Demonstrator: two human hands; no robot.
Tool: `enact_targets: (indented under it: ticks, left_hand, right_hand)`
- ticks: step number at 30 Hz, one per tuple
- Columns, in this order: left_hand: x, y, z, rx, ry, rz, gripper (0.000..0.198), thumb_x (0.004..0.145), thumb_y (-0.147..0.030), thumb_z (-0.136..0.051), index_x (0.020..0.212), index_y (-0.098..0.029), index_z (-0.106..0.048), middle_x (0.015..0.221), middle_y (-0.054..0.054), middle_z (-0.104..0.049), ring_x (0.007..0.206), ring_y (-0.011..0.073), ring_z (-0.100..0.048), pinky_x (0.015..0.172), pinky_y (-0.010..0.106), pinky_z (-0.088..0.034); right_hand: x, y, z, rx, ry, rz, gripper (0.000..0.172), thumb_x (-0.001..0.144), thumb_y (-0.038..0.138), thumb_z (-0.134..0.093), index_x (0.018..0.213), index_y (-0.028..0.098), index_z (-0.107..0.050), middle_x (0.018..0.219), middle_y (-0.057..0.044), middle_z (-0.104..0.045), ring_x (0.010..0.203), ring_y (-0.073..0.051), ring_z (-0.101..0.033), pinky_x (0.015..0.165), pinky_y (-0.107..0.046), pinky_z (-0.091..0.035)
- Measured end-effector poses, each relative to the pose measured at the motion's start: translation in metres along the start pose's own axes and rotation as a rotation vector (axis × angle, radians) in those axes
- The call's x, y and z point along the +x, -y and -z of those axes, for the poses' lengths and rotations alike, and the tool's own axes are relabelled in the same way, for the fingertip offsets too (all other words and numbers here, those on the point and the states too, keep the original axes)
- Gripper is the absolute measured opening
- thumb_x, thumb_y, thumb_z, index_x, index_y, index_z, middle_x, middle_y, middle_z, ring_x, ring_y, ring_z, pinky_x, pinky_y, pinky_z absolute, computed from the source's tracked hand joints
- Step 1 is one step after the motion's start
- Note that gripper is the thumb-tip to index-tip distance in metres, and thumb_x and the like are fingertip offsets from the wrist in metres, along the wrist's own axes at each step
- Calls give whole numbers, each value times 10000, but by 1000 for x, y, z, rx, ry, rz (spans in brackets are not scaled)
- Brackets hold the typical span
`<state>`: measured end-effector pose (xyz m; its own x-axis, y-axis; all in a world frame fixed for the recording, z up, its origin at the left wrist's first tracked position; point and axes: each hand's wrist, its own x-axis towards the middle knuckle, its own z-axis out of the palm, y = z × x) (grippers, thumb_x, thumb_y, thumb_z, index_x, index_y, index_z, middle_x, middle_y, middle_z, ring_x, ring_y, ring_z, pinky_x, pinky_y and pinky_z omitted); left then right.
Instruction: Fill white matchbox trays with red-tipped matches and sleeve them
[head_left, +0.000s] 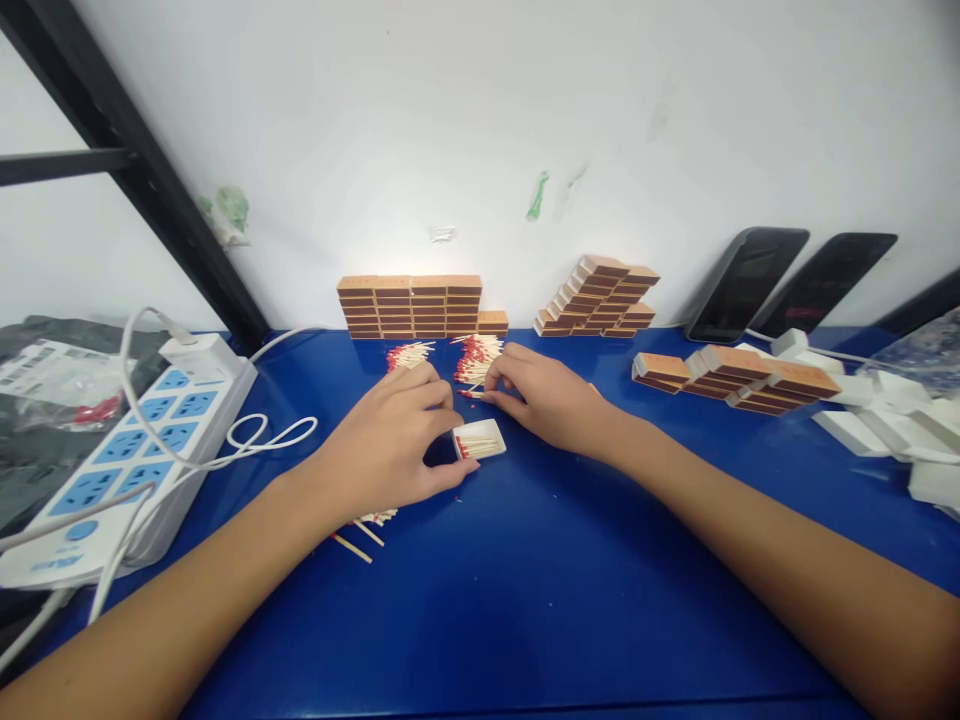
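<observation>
My left hand (pixel 397 430) is closed round the left side of a small white matchbox tray (pixel 491 427), thumb at its near edge and fingers at its far left corner. Several red-tipped matches (pixel 480 445) lie in the tray. Just beyond it, my right hand (pixel 544 395) pinches the end of a match (pixel 471 394) beside a pile of matches (pixel 478 360). Another pile of matches (pixel 407 356) is partly hidden behind my left hand. More loose matches (pixel 360 540) stick out from under my left wrist.
Stacked brown matchboxes (pixel 410 308) stand against the wall, with a stepped stack (pixel 600 298) to their right. More matchboxes (pixel 731 375) and white trays (pixel 885 410) lie at the right. Two phones (pixel 750 285) lean on the wall. A power strip (pixel 142 450) with white cables occupies the left.
</observation>
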<state>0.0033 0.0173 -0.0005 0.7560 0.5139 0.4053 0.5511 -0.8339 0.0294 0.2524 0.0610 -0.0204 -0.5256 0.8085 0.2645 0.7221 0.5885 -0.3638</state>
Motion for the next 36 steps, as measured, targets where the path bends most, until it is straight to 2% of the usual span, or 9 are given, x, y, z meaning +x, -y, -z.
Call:
enact_targets:
  ticks: [5, 12, 21, 29, 36]
  left_hand:
    - [0, 0, 0, 2, 2, -1, 283, 954, -455, -763, 981, -176, -809, 918, 61, -695, 956, 249, -614, 885, 414, -496]
    - [0, 0, 0, -5, -13, -9, 285, 961, -455, -758, 991, -176, -808, 911, 57, -693, 945, 243, -610, 883, 411, -498]
    - [0, 0, 0, -1, -12, -12, 282, 954, -456, -766, 991, -179, -805, 926, 60, -702, 948, 245, -618, 873, 405, -494]
    - [0, 0, 0, 3, -6, -12, 307, 976, -467, -737, 994, -169, -809, 918, 62, -689, 942, 243, -607, 883, 416, -499]
    - [0, -1, 0, 0, 4, 3, 290, 974, -469, -741, 998, -187, -807, 917, 63, -697, 943, 240, -606, 887, 415, -511]
  right_hand:
    - [-3, 1, 4, -10, 45, 0, 67, 1038, 231, -630, 981, 203, -652, 1034, -58, -626, 895, -193, -586, 789, -314, -430]
    - [-4, 1, 3, -5, 28, -6, 77, 1049, 272, -629, 1021, 207, -660, 1047, -57, -629, 872, -188, -588, 782, -317, -435]
    - [-3, -1, 2, -36, 62, -22, 94, 1042, 256, -633, 979, 200, -675, 1038, -65, -639, 889, -195, -597, 793, -327, -448]
    - [-3, 5, 6, -85, 148, -136, 127, 1055, 281, -635, 970, 198, -681, 1016, -67, -658, 845, -191, -626, 739, -317, -438]
    - [-6, -2, 6, -62, 159, -141, 181, 1068, 321, -604, 939, 219, -679, 1034, -73, -677, 857, -206, -638, 726, -331, -450]
